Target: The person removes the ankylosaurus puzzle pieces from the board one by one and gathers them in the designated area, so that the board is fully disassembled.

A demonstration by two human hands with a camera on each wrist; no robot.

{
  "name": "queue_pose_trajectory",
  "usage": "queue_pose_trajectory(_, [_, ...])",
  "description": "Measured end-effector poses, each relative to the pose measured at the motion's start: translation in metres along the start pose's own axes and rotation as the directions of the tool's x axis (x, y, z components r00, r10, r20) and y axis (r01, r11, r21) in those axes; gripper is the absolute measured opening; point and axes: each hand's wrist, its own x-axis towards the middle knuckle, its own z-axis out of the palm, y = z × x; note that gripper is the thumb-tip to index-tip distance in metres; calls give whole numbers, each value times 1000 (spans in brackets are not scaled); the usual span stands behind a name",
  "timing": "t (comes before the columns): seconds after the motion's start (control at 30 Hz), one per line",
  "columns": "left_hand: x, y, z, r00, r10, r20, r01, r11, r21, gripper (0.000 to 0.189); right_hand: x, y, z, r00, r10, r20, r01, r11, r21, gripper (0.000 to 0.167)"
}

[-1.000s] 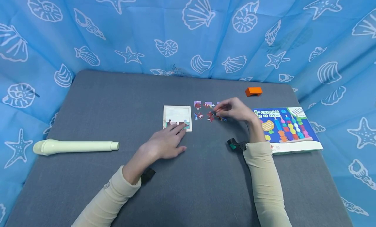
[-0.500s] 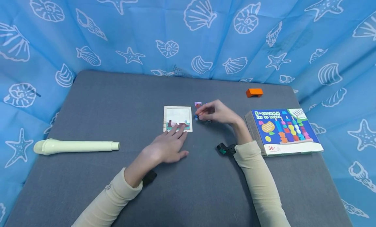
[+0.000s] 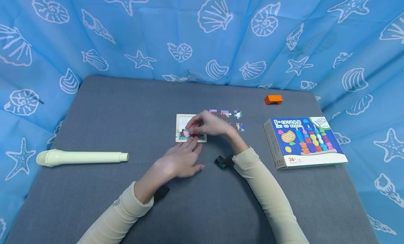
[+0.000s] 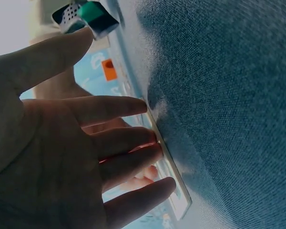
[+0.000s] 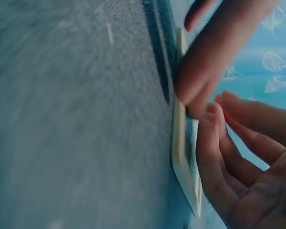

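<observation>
A square puzzle board (image 3: 179, 119) with a pale wooden rim lies on the table, jigsaw pieces filling its near part. My left hand (image 3: 180, 160) lies with straight fingers on the near edge of the board. Over the board, my right hand (image 3: 211, 124) has thumb and fingertips together, pinching a small puzzle piece (image 3: 186, 133) that they mostly cover. In the right wrist view, the pinching fingers of the right hand (image 5: 248, 167) meet just above the board's rim (image 5: 180, 138). The left wrist view has the left hand's (image 4: 71, 148) fingertips touching the rim.
Loose puzzle pieces (image 3: 225, 114) lie right of the board, some partly behind the right hand. A boxed bead set (image 3: 303, 142) stands farther right, with an orange block (image 3: 273, 99) behind it. A pale green toy microphone (image 3: 82, 157) lies at the left.
My right hand has moved left from the loose pieces to above the board, bringing a puzzle piece. The left hand has stayed on the board's near edge, shifting only slightly.
</observation>
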Motion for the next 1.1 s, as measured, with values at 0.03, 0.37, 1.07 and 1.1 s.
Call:
queue_pose_trajectory(0.03, [0,0,0,1000,0,1,0,1000,0,77,3,-1,1,1000,1,4,-1,1000,-7,18])
queue_pose_trajectory(0.37, [0,-1,0,1000,0,11,0,1000,-2,77,20,-12,9,997,79,14,-77,990,-114,12])
queue_pose_trajectory(1.07, [2,-2,0,1000,-15,22,15,1000,-2,76,8,-12,4,999,-24,-33,25,999,41,9])
queue_pose_trajectory(1.1, [2,-2,0,1000,-16,23,16,1000,-3,76,5,-12,2,999,-27,-38,29,999,46,8])
